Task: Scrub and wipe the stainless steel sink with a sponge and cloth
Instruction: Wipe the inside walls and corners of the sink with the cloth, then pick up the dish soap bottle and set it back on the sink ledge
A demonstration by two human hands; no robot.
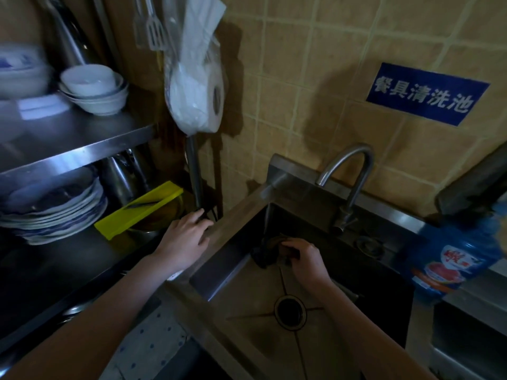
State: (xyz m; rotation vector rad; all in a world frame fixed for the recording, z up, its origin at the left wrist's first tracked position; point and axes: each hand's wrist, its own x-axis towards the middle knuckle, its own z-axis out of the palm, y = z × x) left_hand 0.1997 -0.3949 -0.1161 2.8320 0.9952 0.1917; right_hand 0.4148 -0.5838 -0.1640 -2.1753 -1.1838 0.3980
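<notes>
The stainless steel sink point(241, 212) fills the lower middle of the view, with a round drain point(290, 311) in its floor. My right hand point(304, 259) is down inside the basin and grips a dark cloth point(267, 255) against the far left corner of the sink wall. My left hand point(186, 239) rests on the sink's left rim, fingers spread and relaxed, holding nothing. No sponge is visible.
A curved faucet point(354, 171) rises behind the basin. A blue detergent bottle point(450, 259) stands on the right ledge. Left are steel shelves with stacked plates point(52, 209), bowls point(93, 89), a yellow tray point(137, 212) and a hanging paper roll point(197, 97).
</notes>
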